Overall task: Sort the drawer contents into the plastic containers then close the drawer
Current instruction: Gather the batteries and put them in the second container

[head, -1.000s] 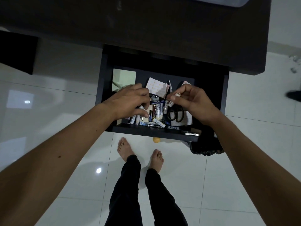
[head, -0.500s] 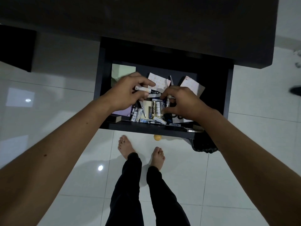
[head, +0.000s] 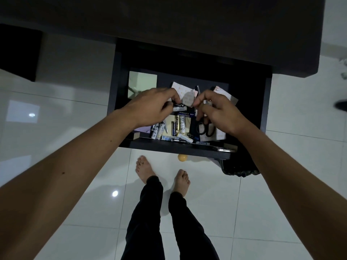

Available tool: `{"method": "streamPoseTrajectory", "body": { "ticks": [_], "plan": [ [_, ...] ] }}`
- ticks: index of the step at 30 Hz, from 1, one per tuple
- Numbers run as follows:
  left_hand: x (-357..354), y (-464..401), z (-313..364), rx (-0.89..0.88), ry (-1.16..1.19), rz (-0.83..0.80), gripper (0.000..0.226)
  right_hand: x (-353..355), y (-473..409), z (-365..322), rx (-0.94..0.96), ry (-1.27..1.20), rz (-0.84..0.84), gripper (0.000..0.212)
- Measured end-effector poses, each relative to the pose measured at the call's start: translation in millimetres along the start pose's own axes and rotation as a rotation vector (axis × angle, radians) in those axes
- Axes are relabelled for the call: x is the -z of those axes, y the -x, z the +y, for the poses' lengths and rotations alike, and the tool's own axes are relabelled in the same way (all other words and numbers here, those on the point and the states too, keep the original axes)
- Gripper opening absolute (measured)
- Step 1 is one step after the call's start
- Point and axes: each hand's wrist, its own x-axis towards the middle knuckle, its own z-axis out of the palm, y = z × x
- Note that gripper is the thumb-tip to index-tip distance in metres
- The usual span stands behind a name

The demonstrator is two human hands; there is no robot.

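At the centre of the frame the left hand [head: 150, 107] has its grip clamped on batteries [head: 179, 106], fingers and thumb curled round the black-and-white cells that stick out to the right of the fist. Just right of it, the right hand [head: 217, 111] has its fingers curled and pinched together on small light-coloured cells [head: 208, 103], only their tips showing between the fingers. Both hands hover over the open dark drawer [head: 169, 147], which juts from under the dark tabletop [head: 169, 25] across the top of the frame. Below the hands, along the drawer's near edge, lies a loose heap of batteries [head: 174, 131], some upright in the picture, some lying crosswise. Right of the heap, black-handled scissors [head: 205, 128] lie partly under the right hand. Patterned paper sheets [head: 185, 91] show above the fingertips, and a pale green pad [head: 142, 81] sits in the drawer's upper left. Beneath the drawer, at lower centre, bare feet stand on glossy white floor tiles [head: 216, 203], with a small yellow ball [head: 182, 158] just under the drawer front.
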Motion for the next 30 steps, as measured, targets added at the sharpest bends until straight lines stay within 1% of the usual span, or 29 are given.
{"method": "streamPoseTrajectory", "body": {
  "ticks": [3, 4, 6, 7, 9, 11, 14, 17, 19, 22, 25, 27, 30],
  "plan": [
    [0, -6, 0, -0.037, -0.088, -0.009, 0.025, -4, 1, -4, -0.018, 0.116, -0.047, 0.023],
    [0, -7, 0, -0.040, -0.102, -0.013, 0.027, -7, 0, -6, -0.009, 0.150, -0.049, 0.020],
    [0, -10, 0, -0.037, -0.126, -0.017, 0.031, -12, -2, -4, 0.039, 0.201, -0.047, 0.003],
    [-1, -11, 0, -0.031, -0.138, -0.017, 0.032, -15, -4, -4, 0.062, 0.237, -0.043, 0.008],
    [-2, -13, 1, -0.021, -0.162, -0.011, 0.034, -19, -6, -3, 0.071, 0.323, -0.036, 0.028],
    [-3, -14, 3, -0.019, -0.199, -0.011, 0.035, -22, -8, -3, 0.082, 0.377, -0.034, 0.037],
    [-3, -16, 4, -0.030, -0.268, -0.001, 0.035, -25, -10, 0, 0.089, 0.410, -0.035, 0.039],
    [-5, -17, 3, -0.052, -0.298, 0.016, 0.026, -25, -12, 0, 0.098, 0.418, -0.033, 0.036],
    [-6, -15, 1, -0.057, -0.254, 0.022, 0.024, -24, -12, 2, 0.093, 0.409, -0.035, 0.034],
    [-7, -13, -8, -0.049, -0.114, 0.041, 0.026, -21, -11, 4, 0.078, 0.366, -0.056, 0.031],
    [-6, -9, -12, -0.057, 0.019, 0.047, 0.026, -20, -8, 2, 0.104, 0.302, -0.072, 0.030],
    [-4, -7, -13, -0.057, 0.068, 0.060, 0.026, -20, -5, 1, 0.109, 0.241, -0.085, 0.027],
    [-2, -6, -15, -0.050, 0.109, 0.082, 0.020, -15, -3, 2, 0.071, 0.104, -0.094, 0.025]
  ]
}}
